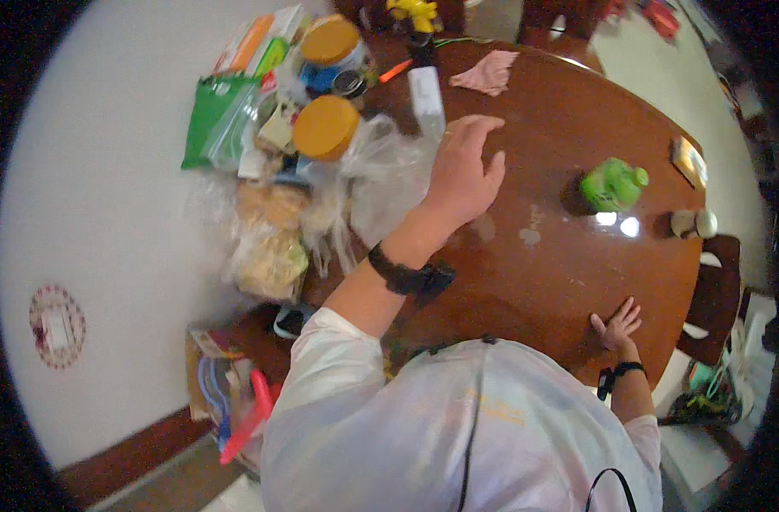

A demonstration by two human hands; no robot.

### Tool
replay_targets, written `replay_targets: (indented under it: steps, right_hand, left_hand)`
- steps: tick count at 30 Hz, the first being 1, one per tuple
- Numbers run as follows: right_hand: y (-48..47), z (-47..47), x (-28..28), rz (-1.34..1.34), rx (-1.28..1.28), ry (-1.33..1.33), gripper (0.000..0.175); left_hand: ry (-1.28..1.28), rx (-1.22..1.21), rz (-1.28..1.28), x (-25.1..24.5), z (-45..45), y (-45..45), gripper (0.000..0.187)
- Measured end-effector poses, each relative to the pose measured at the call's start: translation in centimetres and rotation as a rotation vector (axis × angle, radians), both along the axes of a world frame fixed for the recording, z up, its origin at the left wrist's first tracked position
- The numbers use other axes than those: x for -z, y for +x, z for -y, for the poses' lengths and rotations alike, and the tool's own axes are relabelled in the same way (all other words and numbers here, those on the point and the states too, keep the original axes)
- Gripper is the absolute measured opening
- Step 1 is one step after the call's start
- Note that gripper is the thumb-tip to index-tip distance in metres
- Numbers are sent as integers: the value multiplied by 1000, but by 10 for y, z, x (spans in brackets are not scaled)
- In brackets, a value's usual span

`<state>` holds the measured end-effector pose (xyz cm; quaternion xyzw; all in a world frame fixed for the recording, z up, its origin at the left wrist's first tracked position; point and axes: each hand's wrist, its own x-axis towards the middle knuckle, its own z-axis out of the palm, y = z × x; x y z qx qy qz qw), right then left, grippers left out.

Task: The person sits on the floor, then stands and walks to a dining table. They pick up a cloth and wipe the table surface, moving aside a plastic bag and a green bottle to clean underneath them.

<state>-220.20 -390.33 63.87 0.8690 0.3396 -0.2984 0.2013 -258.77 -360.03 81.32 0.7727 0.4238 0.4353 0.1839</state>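
Observation:
My left hand point(466, 166) is over the middle of a glossy brown wooden table point(556, 269), fingers curved, thumb apart, nothing in it. Just beyond it lies a white box point(426, 96). Crumpled clear plastic bags point(389, 166) are close by on its left. Near the table's right front edge, my right hand point(616, 329) appears to rest on the wood with its fingers spread. It holds nothing. Farther up on that side sits a green rounded object point(613, 184) with a knob-like end; its kind is unclear. Each wrist wears a black strap.
Along the wall crowd two jars with orange lids point(326, 128), a green packet point(217, 118) and bagged food point(271, 256). A pink cloth point(489, 72) and an orange pen-like stick point(395, 71) lie at the far side. A small white-ended object point(693, 224) stands by the right edge.

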Motion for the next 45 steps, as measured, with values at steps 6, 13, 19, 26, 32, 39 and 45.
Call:
replay_targets:
  steps: [6,13,19,26,32,39,45]
  right_hand:
    - [14,10,15,-33,32,-20,131]
    - [20,16,27,1,27,-3,129]
    - [27,26,31,-4,23,115,122]
    - [28,22,31,13,32,112,121]
    - [23,20,29,16,57,123,122]
    - [24,24,36,49,57,131,119]
    - [25,23,39,48,66,115,121]
  left_hand:
    - [93,-787,209,16,-5,-126,30]
    - [-441,-1290,44,106,13,-297,78]
    - [-448,-1094,182,132,21,-334,94]
    - [-611,-919,588,106,40,-333,98]
    - [-606,-953,525,101,39,-331,95]
    - [-579,-952,472,124,35,-347,91]
    - [-578,-980,388,119,36,-344,84]
